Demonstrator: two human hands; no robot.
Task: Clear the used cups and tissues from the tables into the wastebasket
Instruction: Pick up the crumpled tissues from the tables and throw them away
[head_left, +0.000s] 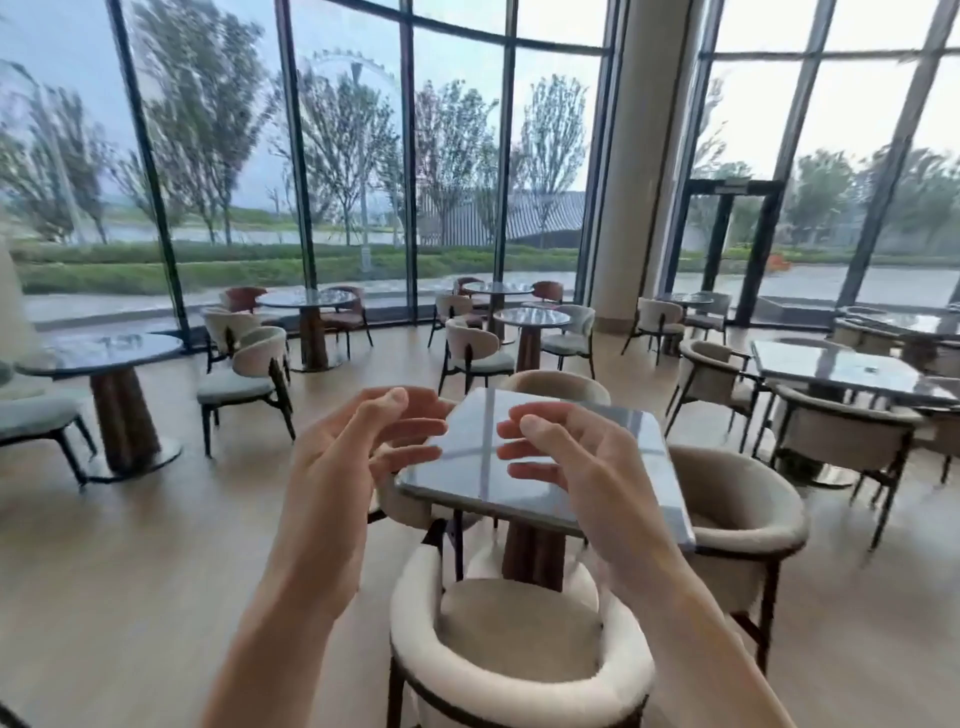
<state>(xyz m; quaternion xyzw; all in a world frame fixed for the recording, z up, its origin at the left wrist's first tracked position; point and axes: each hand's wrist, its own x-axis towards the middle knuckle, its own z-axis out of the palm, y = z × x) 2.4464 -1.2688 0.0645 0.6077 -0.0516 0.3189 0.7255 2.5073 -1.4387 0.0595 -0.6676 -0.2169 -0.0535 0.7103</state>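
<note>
Both my hands are raised in front of me over a small square glossy table (639, 431). My left hand (358, 452) has relaxed, slightly bent fingers and holds nothing. My right hand (566, 457) faces it, a palm's width away, fingers loosely spread and empty. The square table's top shows only reflections. A small pale object (868, 369) lies on the rectangular table (810, 364) at the right; I cannot tell what it is. No cups, tissues or wastebasket are in view.
A cream round-backed chair (519, 670) stands right below my arms, another chair (748, 514) at the table's right. A round table (98, 353) stands at the left, more round tables (306, 298) and chairs toward the tall windows. A pillar (649, 156) rises at the back.
</note>
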